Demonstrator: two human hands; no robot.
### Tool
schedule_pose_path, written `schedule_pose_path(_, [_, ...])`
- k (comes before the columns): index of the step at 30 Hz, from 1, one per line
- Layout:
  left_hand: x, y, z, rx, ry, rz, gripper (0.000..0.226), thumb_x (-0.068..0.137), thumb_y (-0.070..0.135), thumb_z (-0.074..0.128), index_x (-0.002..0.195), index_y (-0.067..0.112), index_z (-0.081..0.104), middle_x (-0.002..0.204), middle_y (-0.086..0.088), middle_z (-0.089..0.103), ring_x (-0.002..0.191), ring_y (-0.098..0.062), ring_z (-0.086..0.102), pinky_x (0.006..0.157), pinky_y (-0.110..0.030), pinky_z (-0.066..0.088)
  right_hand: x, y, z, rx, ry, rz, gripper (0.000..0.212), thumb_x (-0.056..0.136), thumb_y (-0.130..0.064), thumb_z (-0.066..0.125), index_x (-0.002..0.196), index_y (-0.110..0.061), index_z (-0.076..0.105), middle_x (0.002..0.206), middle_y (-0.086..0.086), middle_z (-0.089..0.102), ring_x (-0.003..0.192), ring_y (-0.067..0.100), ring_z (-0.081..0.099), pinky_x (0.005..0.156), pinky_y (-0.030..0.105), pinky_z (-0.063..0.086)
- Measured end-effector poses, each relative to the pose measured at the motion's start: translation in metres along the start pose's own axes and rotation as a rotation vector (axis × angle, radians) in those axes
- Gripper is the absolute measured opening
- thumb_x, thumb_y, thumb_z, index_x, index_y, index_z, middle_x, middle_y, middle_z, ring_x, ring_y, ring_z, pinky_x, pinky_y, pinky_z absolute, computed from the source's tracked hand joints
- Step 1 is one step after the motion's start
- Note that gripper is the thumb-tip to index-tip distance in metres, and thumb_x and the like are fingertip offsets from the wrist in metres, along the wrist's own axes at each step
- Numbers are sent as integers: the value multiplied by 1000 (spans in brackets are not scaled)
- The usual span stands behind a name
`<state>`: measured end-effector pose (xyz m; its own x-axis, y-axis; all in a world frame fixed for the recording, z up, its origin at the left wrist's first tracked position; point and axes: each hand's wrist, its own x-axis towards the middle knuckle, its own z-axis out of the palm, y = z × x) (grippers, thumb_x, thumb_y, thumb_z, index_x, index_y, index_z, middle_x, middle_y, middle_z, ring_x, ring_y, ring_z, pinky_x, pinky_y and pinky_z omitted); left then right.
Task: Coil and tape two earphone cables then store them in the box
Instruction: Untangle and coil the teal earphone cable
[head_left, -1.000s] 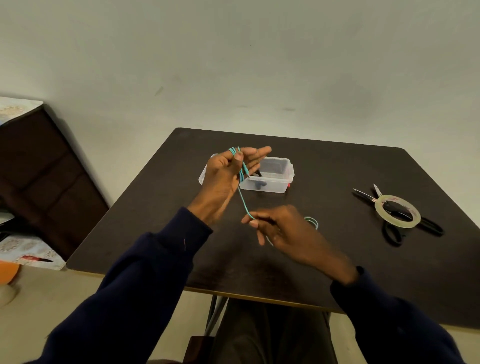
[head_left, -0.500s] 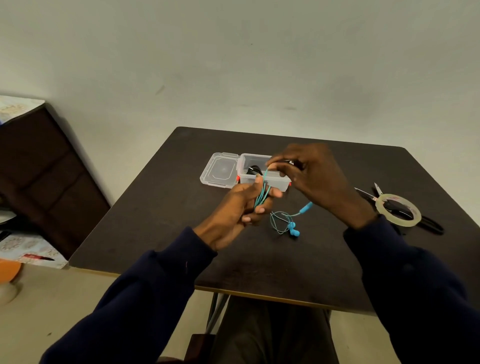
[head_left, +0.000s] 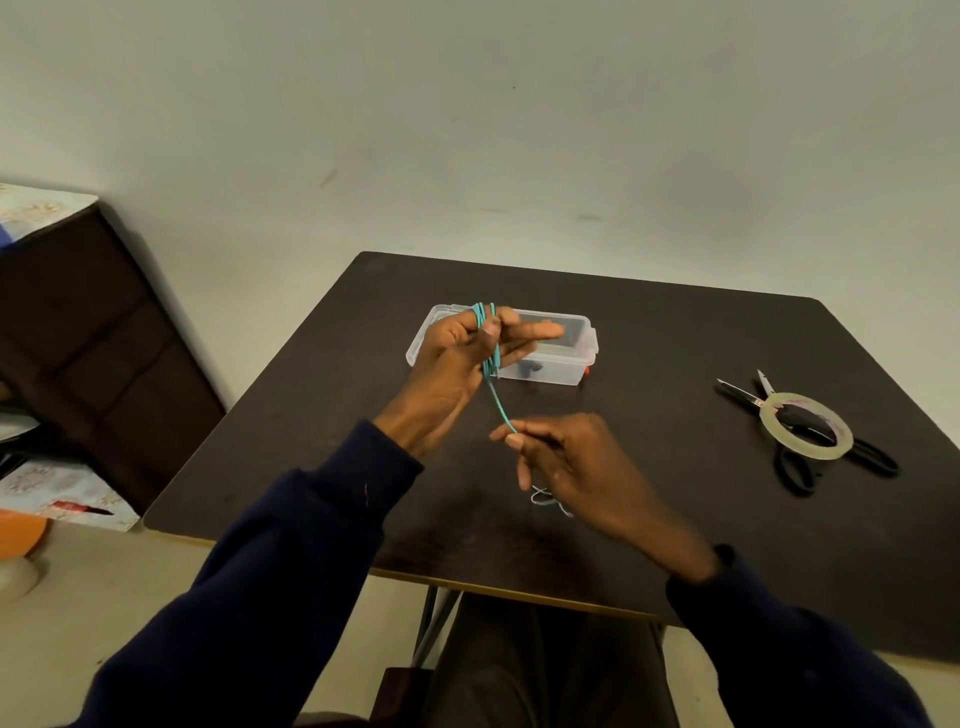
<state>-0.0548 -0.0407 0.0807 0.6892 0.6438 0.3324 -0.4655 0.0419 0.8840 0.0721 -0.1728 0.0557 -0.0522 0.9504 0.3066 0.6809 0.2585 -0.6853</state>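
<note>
A teal earphone cable (head_left: 501, 408) is wound in loops around the fingers of my left hand (head_left: 457, 364), raised in front of the clear plastic box (head_left: 576, 353); my thumb presses the loops down. My right hand (head_left: 566, 462) pinches the free run of the cable lower down, over the table's middle. The cable's loose end (head_left: 545, 499) trails blurred below my right hand. A dark item lies inside the box. The roll of clear tape (head_left: 805, 434) rests on black scissors (head_left: 831, 447) at the right.
The dark table (head_left: 675, 545) has its front edge just below my hands. The box's open lid (head_left: 421, 343) lies left of the box, mostly behind my left hand. A dark cabinet (head_left: 78, 338) stands at the far left.
My left hand rose back in front of the box with more loops on its fingers. My right hand swung from above the box down toward me, pulling the cable's free run.
</note>
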Motion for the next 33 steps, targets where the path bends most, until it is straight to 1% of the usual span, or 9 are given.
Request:
schedule_pose_path(4, [-4, -16, -3, 352, -14, -35, 27, 107, 7, 35, 110, -8, 57, 114, -27, 70, 110, -29, 70, 97, -39, 56, 3, -13, -25, -307, -15, -104, 26, 103, -30, 55, 84, -18, 69, 72, -11, 65, 63, 6, 61, 62, 32, 53])
schedule_pose_path(7, [-12, -24, 2, 496, -42, -114, 33, 108, 9, 35, 95, 3, 64, 86, -6, 75, 79, -16, 73, 74, -29, 60, 15, -15, -46, -485, 65, -168, 11, 94, -29, 69, 94, -20, 76, 85, -6, 72, 73, 8, 65, 68, 35, 56])
schedule_pose_path(11, [-22, -25, 13, 326, -109, -275, 44, 108, 35, 31, 90, 4, 57, 70, -11, 66, 53, -23, 62, 53, -29, 49, 36, -8, -67, -502, 117, -268, 8, 85, -19, 80, 92, -15, 79, 87, -3, 73, 71, -1, 56, 68, 18, 49])
schedule_pose_path(12, [-24, -24, 15, 253, -112, -310, 47, 109, 39, 29, 89, 6, 56, 68, -10, 61, 51, -21, 56, 50, -28, 46, 41, -4, -69, -481, 136, -277, 9, 83, -17, 81, 92, -14, 79, 86, -4, 71, 69, -4, 54, 67, 10, 43])
schedule_pose_path(14, [-28, -20, 18, 65, -149, -346, 44, 109, 39, 31, 85, 11, 54, 66, -9, 53, 52, -17, 49, 48, -25, 43, 46, 5, -68, -340, 199, -242, 12, 83, -16, 81, 93, -11, 78, 85, -8, 68, 67, -4, 56, 63, 8, 40])
schedule_pose_path(18, [-25, -6, 15, -248, -201, -324, 29, 107, 22, 34, 87, 12, 54, 74, -7, 64, 62, -19, 65, 61, -25, 53, 41, 14, -47, 130, 260, 8, 9, 93, -14, 69, 98, -14, 77, 85, -7, 75, 74, 6, 71, 65, 18, 54])
schedule_pose_path(22, [-19, 7, 12, -443, -121, -239, 22, 103, 18, 36, 97, 7, 55, 103, -16, 74, 99, -32, 73, 85, -33, 59, 24, 18, -14, 317, 130, 148, 23, 103, -9, 52, 90, -12, 72, 61, -14, 66, 50, 1, 52, 49, 14, 41])
schedule_pose_path(27, [-8, 7, 5, -385, -5, -125, 30, 109, 14, 31, 103, 6, 59, 134, -28, 59, 126, -40, 59, 107, -41, 48, 8, 8, 3, 131, -30, 112, 25, 104, -11, 52, 123, -8, 68, 78, 1, 70, 54, 4, 57, 56, 16, 46])
schedule_pose_path(33, [-5, -17, -1, 252, 158, -45, 35, 108, 14, 35, 116, -12, 57, 119, -25, 69, 110, -32, 70, 97, -37, 56, 9, -15, -17, -431, -61, -131, 15, 100, -25, 61, 88, -20, 68, 76, -11, 64, 65, 5, 58, 59, 25, 47])
